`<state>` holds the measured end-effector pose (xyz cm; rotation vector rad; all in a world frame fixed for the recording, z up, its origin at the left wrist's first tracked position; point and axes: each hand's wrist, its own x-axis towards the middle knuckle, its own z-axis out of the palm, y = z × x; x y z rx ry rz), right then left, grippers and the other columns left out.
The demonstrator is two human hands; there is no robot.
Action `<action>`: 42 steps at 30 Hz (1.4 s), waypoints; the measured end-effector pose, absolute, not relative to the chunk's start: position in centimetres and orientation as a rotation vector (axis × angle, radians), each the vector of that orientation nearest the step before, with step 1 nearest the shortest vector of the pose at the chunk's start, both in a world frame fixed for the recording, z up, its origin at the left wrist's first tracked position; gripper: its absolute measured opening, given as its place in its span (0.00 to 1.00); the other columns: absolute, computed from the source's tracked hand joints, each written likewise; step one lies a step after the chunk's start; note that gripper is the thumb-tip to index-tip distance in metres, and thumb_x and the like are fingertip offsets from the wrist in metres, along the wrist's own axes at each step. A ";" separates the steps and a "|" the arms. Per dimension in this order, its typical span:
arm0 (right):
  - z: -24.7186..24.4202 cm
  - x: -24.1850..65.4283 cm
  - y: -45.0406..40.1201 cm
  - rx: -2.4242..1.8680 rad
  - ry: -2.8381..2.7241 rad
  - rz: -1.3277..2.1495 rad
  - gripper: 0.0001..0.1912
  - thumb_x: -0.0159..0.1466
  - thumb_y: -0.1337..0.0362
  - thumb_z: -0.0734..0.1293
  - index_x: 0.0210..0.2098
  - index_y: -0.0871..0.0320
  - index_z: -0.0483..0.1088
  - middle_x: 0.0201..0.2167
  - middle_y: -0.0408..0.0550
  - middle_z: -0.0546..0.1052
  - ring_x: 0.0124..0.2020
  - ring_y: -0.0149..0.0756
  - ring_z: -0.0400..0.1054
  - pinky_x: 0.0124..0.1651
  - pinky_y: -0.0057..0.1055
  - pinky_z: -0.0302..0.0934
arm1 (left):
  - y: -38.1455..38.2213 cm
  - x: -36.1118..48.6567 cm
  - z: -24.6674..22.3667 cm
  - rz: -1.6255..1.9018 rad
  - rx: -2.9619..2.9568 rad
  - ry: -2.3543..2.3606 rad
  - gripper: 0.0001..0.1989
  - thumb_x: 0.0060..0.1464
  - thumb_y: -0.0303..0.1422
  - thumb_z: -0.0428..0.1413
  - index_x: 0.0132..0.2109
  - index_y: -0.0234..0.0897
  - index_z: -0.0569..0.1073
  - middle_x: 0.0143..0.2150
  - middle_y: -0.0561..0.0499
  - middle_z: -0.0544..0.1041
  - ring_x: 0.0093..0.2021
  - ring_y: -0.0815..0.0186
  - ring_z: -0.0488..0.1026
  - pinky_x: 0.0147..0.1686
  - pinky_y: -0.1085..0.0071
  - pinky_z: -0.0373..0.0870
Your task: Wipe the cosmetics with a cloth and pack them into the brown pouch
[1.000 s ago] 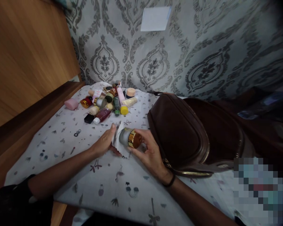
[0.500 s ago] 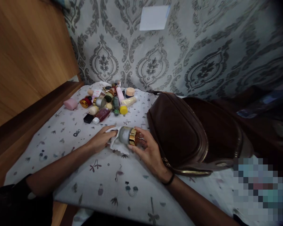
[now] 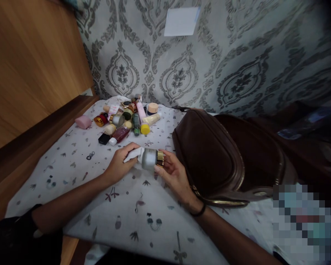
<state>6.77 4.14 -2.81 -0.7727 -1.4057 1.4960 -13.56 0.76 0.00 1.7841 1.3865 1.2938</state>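
A glass jar (image 3: 149, 159) with a shiny gold lid lies sideways in the air over the patterned sheet. My right hand (image 3: 172, 173) grips it by the lid end, thumb below and fingers round the far side. My left hand (image 3: 123, 162) pinches a folded white cloth (image 3: 134, 154), which is pressed against the jar's base. Beyond my hands, a pile of cosmetics includes a dark red bottle (image 3: 120, 135), a green bottle (image 3: 136, 125) and a yellow-capped container (image 3: 145, 128).
A large brown leather bag (image 3: 204, 154) with gold zips lies just right of my right hand. To the left runs a wooden panel (image 3: 38, 66) with a dark ledge. A pink container (image 3: 83, 122) sits left of the pile. The patterned wall (image 3: 179, 70) rises behind.
The white cloth, loosely spread around the jar's base before, is now bunched in my left hand at the base. The jar has turned slightly in my right hand and sits more level.
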 end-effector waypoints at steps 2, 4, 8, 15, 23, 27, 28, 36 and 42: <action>-2.7 6.7 4.2 -0.790 -1.365 1.507 0.28 0.53 0.52 0.78 0.50 0.51 0.68 0.39 0.44 0.76 0.34 0.35 0.72 0.35 0.31 0.70 | 0.6 -13.5 -0.1 1.316 1.904 1.341 0.08 0.55 0.25 0.53 0.42 0.36 0.72 0.37 0.52 0.75 0.38 0.65 0.71 0.40 0.71 0.67; -2.5 6.7 4.2 -0.814 -1.315 1.535 0.25 0.55 0.51 0.77 0.47 0.52 0.69 0.34 0.42 0.75 0.29 0.32 0.70 0.32 0.29 0.68 | 0.4 -13.6 -0.2 1.339 2.069 1.264 0.09 0.56 0.24 0.53 0.43 0.36 0.73 0.38 0.51 0.74 0.39 0.64 0.72 0.41 0.71 0.68; -1.9 6.4 3.9 -0.810 -1.119 1.703 0.20 0.55 0.51 0.77 0.42 0.54 0.73 0.36 0.41 0.75 0.29 0.29 0.69 0.33 0.27 0.67 | 0.4 -13.9 -0.1 1.242 2.393 1.140 0.08 0.60 0.22 0.50 0.42 0.36 0.71 0.40 0.48 0.71 0.41 0.64 0.70 0.40 0.72 0.68; -1.4 6.4 3.7 -0.705 -1.087 1.842 0.18 0.57 0.50 0.75 0.36 0.56 0.74 0.29 0.40 0.72 0.26 0.27 0.67 0.29 0.23 0.64 | 0.5 -14.3 -0.3 1.139 2.357 1.288 0.06 0.59 0.24 0.49 0.41 0.37 0.69 0.39 0.49 0.70 0.40 0.64 0.70 0.41 0.70 0.68; -1.5 6.7 3.7 -0.787 -1.340 1.672 0.26 0.57 0.51 0.75 0.52 0.52 0.73 0.41 0.45 0.74 0.30 0.30 0.67 0.29 0.27 0.66 | 0.7 -13.8 0.5 1.137 1.721 1.416 0.15 0.51 0.29 0.51 0.47 0.38 0.68 0.46 0.50 0.74 0.49 0.59 0.71 0.49 0.66 0.67; -2.0 7.0 3.7 -0.825 -1.513 1.490 0.32 0.57 0.52 0.74 0.59 0.50 0.67 0.46 0.48 0.73 0.35 0.34 0.70 0.33 0.30 0.68 | 0.7 -14.3 0.5 1.016 1.507 1.187 0.26 0.49 0.32 0.56 0.58 0.40 0.68 0.57 0.47 0.72 0.59 0.53 0.68 0.55 0.62 0.66; -2.1 7.1 3.7 -0.820 -1.544 1.439 0.32 0.58 0.52 0.74 0.60 0.50 0.66 0.46 0.48 0.73 0.38 0.36 0.71 0.35 0.32 0.70 | 0.7 -14.5 0.5 0.991 1.454 1.083 0.29 0.49 0.33 0.58 0.61 0.41 0.67 0.59 0.46 0.71 0.59 0.53 0.68 0.55 0.62 0.67; -2.1 7.5 3.1 -0.777 -1.823 0.899 0.33 0.58 0.51 0.75 0.59 0.51 0.68 0.51 0.52 0.75 0.52 0.47 0.71 0.54 0.44 0.69 | 0.5 -14.0 0.0 0.948 1.181 0.874 0.43 0.43 0.43 0.71 0.65 0.42 0.64 0.61 0.42 0.72 0.62 0.49 0.69 0.59 0.58 0.67; -1.8 7.9 2.8 -0.715 -1.886 0.825 0.40 0.56 0.47 0.76 0.63 0.51 0.64 0.53 0.54 0.75 0.53 0.49 0.71 0.57 0.46 0.67 | 0.4 -13.0 -0.5 0.904 0.927 0.722 0.43 0.36 0.43 0.74 0.59 0.39 0.69 0.54 0.40 0.77 0.51 0.52 0.76 0.46 0.61 0.73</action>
